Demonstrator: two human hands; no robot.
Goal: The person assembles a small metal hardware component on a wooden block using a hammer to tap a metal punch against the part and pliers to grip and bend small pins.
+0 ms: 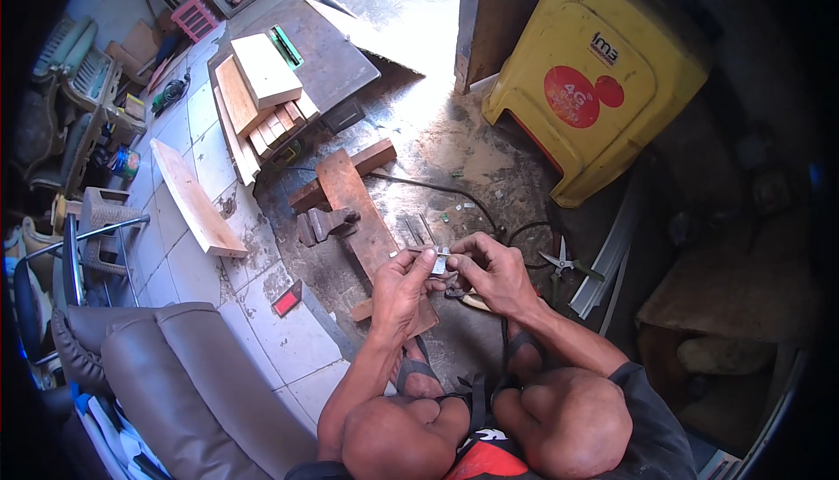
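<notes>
Between my fingertips is a small silvery metal piece (440,262), too small to tell its exact kind. My left hand (402,286) pinches it from the left, thumb on top. From the other side, the fingers of my right hand (495,272) close on it. Both hands are above the near end of a worn wooden plank (354,196), in front of my knees. A dark metal vise-like block (325,225) sits on the plank's left edge. Just beyond my fingers lie thin metal rods (418,229). Snips with green handles (562,263) rest on the floor to the right.
A yellow plastic stool (603,78) stands at the far right. Cut timber (262,69) is stacked on a dark low table (328,48) at the far left. A loose board (194,200) and a red-faced block (287,298) lie on the tiles. A brown padded seat (192,384) is near left.
</notes>
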